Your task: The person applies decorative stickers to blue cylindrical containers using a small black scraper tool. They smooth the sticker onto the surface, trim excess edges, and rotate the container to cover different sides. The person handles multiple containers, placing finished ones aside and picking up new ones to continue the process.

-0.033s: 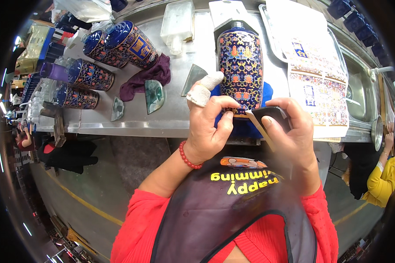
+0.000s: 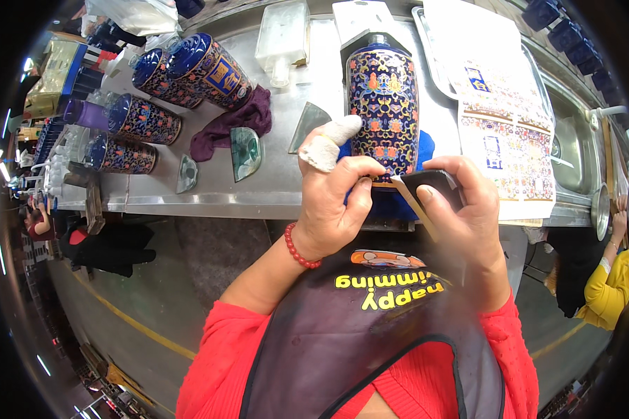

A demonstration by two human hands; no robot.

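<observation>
Bench (image 2: pixel 272 188) first, since it's the biggest thing going: a long steel top running across just beyond both hands. Off past the right hand sits a metal tray (image 2: pixel 426 42) with big patterned decal sheets (image 2: pixel 507 112) spread over it. Straight ahead of the hands lies the dark blue bottle (image 2: pixel 384 105), on its side, covered in red and gold flower patterns, resting on a blue cloth (image 2: pixel 426 150) whose edge peeks out right by the right hand. Further out to the left there's a bunch of similar blue bottles (image 2: pixel 203 66) lying around, plus a purple rag (image 2: pixel 237 122) and a couple of greenish wedge-shaped scrapers (image 2: pixel 246 150). The left hand (image 2: pixel 335 202), red bead bracelet (image 2: pixel 299 250) on the wrist and a white wrap on the thumb, has its fingers pinched down against the near end of the bottle. The right hand (image 2: pixel 468 216) is just beside it, closed around a flat black card-like squeegee (image 2: pixel 433 185) with its edge pointing toward the bottle's near end. Can't tell if that edge actually touches the bottle.
</observation>
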